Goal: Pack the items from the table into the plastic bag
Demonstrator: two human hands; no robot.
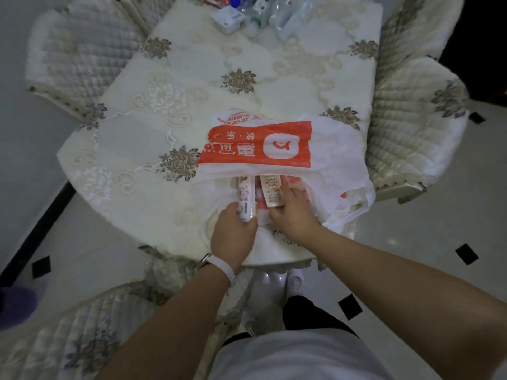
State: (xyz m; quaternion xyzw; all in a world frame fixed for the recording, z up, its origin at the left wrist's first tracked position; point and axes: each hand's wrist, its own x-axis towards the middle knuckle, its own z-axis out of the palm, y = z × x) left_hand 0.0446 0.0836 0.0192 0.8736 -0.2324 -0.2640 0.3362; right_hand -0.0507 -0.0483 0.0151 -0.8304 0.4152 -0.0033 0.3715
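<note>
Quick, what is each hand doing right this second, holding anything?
Left hand: closed around a white remote control, at the plastic bag opening.
Right hand: gripping a second, beige remote control, sliding it in.

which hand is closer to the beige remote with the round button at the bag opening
Right. The right hand grips the beige remote at its near end; the left hand is beside it, holding the white remote.

Your left hand (233, 233) grips a white cylindrical tube (245, 200), its far end inside the mouth of the white plastic bag with an orange printed panel (323, 149). Your right hand (292, 212) holds a cream remote control (271, 192), also partly inside. Bag lies on the cream embroidered tablecloth (153, 111). Small white box (227, 19) and clear bottles (258, 9) at far end.
</note>
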